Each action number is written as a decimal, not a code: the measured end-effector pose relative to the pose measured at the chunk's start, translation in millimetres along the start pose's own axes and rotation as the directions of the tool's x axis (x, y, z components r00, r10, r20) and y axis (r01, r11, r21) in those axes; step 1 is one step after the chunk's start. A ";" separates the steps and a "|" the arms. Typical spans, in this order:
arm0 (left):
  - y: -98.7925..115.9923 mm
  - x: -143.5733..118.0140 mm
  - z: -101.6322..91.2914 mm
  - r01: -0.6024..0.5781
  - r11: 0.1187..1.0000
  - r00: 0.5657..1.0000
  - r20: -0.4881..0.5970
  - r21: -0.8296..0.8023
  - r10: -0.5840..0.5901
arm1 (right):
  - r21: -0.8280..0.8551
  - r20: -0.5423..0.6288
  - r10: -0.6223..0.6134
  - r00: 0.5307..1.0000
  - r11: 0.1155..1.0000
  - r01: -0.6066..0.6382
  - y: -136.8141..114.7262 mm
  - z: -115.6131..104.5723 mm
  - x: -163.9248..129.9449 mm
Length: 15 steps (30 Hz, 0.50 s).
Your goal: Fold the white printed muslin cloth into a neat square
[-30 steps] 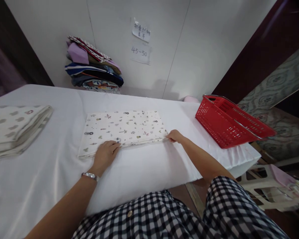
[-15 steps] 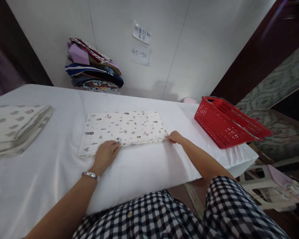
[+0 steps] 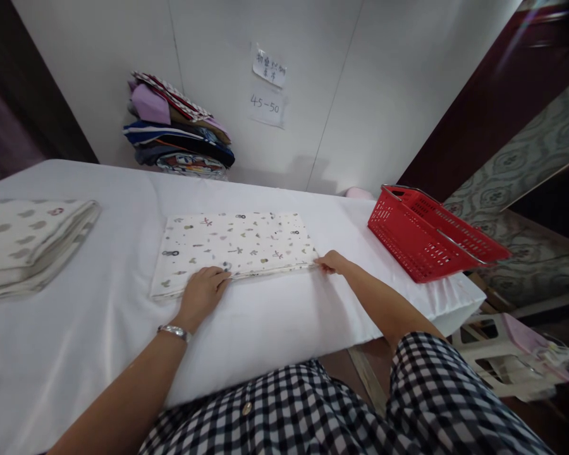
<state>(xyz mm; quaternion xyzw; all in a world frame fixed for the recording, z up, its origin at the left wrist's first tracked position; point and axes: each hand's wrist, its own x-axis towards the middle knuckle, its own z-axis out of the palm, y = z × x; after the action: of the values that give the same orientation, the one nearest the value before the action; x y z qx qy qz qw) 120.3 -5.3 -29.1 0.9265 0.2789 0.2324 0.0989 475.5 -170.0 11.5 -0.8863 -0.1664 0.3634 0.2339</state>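
1. Looking down through the head view, we rest our left hand flat, fingers loosely spread, on the near edge of a folded white cloth printed with small coloured motifs; it presses rather than grips, which we judge keeps the layers from sliding.
2. Our right hand sits at the cloth's near right corner with fingers curled in, seemingly pinching the edge; whether it truly has hold of the fabric we cannot tell.
3. That printed cloth lies squarely in the middle of the white-covered counter, just in front of us, its long side running left to right.
4. A thicker folded white cloth with grey motifs lies well apart at the left edge.
5. A red plastic basket sits tilted on the counter's right end.
6. A stack of folded coloured fabrics leans against the white wall, beside two paper notes.
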 end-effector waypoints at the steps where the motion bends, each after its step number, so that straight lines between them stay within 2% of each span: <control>1: 0.1 0.1 -0.1 0.002 1.000 1.000 -0.002 -0.003 -0.002 | 0.007 -0.005 -0.006 1.000 1.000 0.006 -3.0 -2.8 -2.1; 6: 2.6 0.5 -3.0 0.013 0.999 1.000 -0.001 -0.034 -0.013 | 0.092 -0.061 -0.126 0.990 0.987 0.131 -22.5 -24.9 -9.4; 8: 3.1 0.5 -3.6 0.015 0.999 1.000 -0.003 -0.041 -0.015 | 0.132 -0.084 -0.166 0.983 0.976 0.176 -23.5 -27.5 -10.2; 15: 0.3 -0.3 -0.5 0.012 0.999 1.000 -0.005 -0.044 -0.012 | 0.144 -0.051 -0.095 0.994 0.984 0.101 4.7 -2.7 -10.6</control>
<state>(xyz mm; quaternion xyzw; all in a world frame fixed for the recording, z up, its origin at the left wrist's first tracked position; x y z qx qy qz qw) 120.0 -5.7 -28.6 0.9218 0.2795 0.2404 0.1197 470.7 -179.7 16.7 -0.8651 -0.1775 0.3433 0.3197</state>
